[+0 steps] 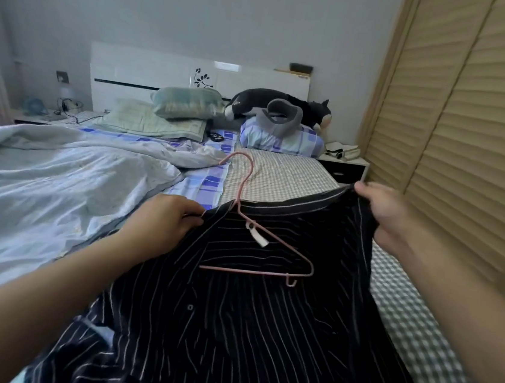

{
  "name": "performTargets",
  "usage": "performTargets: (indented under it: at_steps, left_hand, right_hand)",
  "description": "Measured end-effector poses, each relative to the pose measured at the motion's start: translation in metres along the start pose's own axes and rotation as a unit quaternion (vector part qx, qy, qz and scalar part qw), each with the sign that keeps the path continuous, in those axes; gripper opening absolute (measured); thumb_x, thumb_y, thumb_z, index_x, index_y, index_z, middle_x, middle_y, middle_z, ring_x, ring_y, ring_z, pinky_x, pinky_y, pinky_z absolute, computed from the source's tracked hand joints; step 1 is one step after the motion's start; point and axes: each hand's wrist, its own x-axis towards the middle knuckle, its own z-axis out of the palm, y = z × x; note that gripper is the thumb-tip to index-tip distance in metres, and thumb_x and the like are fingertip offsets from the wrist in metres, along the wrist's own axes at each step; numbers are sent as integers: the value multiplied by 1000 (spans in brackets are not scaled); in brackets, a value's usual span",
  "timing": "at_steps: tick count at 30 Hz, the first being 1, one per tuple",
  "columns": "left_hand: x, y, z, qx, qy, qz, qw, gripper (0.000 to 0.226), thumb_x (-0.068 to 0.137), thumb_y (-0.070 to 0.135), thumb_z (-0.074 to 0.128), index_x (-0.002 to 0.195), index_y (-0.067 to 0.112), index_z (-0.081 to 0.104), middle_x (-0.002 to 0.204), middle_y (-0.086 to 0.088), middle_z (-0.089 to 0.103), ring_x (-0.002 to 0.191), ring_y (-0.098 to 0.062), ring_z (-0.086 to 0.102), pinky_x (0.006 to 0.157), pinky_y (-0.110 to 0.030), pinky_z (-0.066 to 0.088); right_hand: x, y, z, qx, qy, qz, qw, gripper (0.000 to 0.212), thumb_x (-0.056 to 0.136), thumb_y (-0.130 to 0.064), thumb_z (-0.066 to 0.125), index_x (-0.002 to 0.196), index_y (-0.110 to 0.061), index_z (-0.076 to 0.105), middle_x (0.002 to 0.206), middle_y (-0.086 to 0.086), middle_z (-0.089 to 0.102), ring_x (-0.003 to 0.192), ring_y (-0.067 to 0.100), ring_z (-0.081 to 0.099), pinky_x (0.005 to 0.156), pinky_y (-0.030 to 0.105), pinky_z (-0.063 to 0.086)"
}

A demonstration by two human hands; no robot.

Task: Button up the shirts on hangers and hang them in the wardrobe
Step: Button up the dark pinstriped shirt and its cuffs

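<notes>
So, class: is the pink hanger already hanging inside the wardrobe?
No: the pink hanger lies on the striped shirt over the bed.

Single head-worn view, forward and down, close over the bed, toward the headboard.

Shirt spread on bed, hanger lying on top. Left hand at collar's left, right hand at right. Pillows behind. Wardrobe right.

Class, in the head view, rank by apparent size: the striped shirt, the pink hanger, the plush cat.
1. striped shirt, nearest the camera, so its lead is exaggerated.
2. pink hanger and plush cat: alike, unranked.
</notes>
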Motion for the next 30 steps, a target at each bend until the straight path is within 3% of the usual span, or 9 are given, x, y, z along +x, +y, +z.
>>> performTargets:
  at_steps: [2,6,10,14,17,20,23,26,30]
  left_hand:
    - [6,7,-3,-26,6,-14,1000,8,94,24,70,95,24,78,86,-1,75,87,-26,66,69,-30,39]
    - [47,24,-17,-80,43,-44,995,9,94,23,68,90,21,76,77,-4,72,81,-28,66,72,-36,50]
    - [74,41,-15,-3,40,-38,998,10,93,24,69,94,18,76,92,-12,74,92,-35,65,73,-35,46]
    - [68,54,9,33,-56,46,997,12,93,27,68,91,17,72,89,-9,73,93,-31,65,74,-37,47]
    - [67,47,25,51,-59,17,997,14,95,25,65,90,14,71,93,-11,73,97,-33,64,68,-35,38]
    - [85,29,29,26,6,-79,997,15,96,24,64,97,13,74,100,-15,73,101,-39,65,76,-39,47]
    - [112,25,35,45,47,-57,996,15,96,22,61,91,12,71,94,-17,71,94,-41,64,70,-42,48]
    - [141,17,56,51,83,-34,995,17,96,20,60,85,10,65,90,-17,69,89,-41,63,65,-42,45]
    - [151,-17,118,89,-2,-99,991,28,100,32,56,116,10,63,117,-22,58,111,-43,58,89,-50,48]
  right_hand:
    - [-1,-14,6,36,-3,-49,998,21,99,-13,57,79,-15,64,78,10,66,65,22,66,64,34,55]
    - [-6,-25,24,-183,1,-133,974,18,93,-19,66,85,-3,70,78,12,68,72,19,63,72,34,50]
    - [-16,-26,35,-243,124,-261,926,25,96,-20,59,88,3,63,79,18,65,72,24,55,67,36,42]
    - [-15,-32,28,-244,210,-258,911,17,101,-21,52,95,-8,63,87,7,64,82,25,58,64,32,32]
    - [-8,-28,21,-230,166,-252,925,16,98,-20,56,87,-10,61,80,10,64,76,23,57,66,33,37]
    - [-14,-6,30,-299,50,-246,921,19,97,-17,60,81,-7,59,70,9,59,64,18,50,63,37,40]
    - [-10,13,40,-331,-26,-218,918,19,100,-17,58,81,-16,58,67,3,62,58,14,51,60,35,41]
    - [9,28,36,-314,-146,-91,934,21,103,-24,55,123,-26,63,110,1,73,94,13,69,87,38,54]
    - [26,99,8,-603,-132,15,787,66,103,-53,46,161,-37,17,169,3,16,154,31,16,125,45,17]
